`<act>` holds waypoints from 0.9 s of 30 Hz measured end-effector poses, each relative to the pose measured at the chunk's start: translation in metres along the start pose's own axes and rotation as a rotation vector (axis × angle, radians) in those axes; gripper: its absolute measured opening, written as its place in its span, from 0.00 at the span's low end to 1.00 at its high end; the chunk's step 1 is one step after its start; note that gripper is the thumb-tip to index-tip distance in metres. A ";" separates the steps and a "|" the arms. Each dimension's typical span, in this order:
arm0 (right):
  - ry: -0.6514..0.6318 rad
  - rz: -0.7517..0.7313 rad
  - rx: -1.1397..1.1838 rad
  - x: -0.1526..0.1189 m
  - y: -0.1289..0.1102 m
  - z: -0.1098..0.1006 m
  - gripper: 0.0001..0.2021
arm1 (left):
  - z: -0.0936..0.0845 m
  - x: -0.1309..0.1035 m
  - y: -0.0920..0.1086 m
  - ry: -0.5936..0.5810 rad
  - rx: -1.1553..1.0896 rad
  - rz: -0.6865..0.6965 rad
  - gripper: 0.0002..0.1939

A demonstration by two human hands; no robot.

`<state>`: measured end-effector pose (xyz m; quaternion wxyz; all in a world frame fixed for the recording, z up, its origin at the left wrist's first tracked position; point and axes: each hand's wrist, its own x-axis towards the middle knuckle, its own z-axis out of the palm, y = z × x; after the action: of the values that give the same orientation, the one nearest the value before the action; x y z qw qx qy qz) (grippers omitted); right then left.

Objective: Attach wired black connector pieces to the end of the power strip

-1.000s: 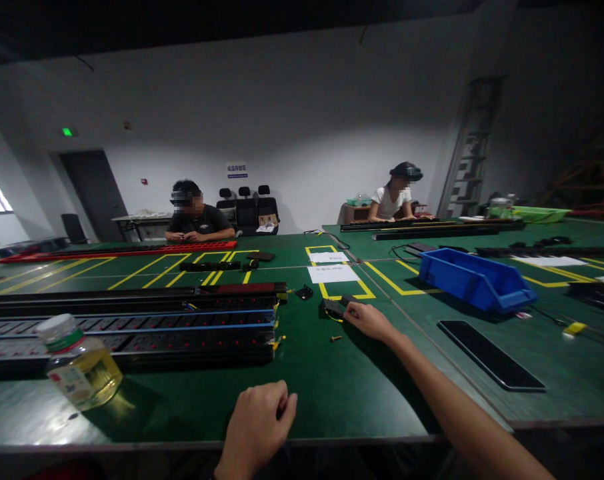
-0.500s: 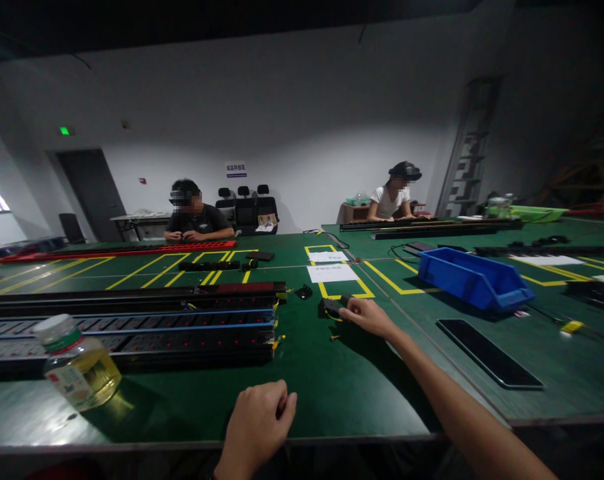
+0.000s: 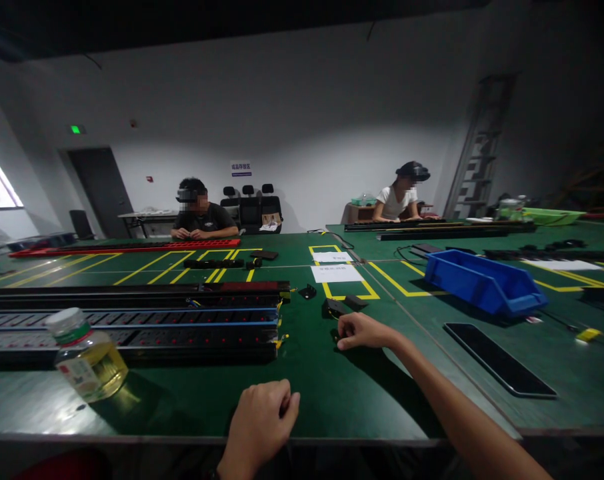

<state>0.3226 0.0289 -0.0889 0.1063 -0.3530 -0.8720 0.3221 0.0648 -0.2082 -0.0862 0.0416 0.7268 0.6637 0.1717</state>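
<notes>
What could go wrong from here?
1. The right hand is just in front of small black blocks; it might nudge them.
2. The capped drink bottle stands close to the long black strips; tipping could wet them if it leaks.
3. The right forearm could bump the phone.

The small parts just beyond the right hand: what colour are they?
The small parts look mainly black; the head view, the only one, shows them.

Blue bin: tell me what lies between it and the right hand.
In the head view, green tabletop lies between the right hand and the blue bin, crossed by a seam and a corner of yellow tape.
</notes>
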 end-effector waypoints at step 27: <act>0.141 0.054 -0.143 0.008 0.001 0.010 0.12 | 0.001 0.000 0.000 0.001 -0.009 -0.017 0.15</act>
<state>0.3134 0.0301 -0.0978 0.1332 -0.4047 -0.8733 0.2363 0.0647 -0.2079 -0.0872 0.0461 0.7209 0.6690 0.1749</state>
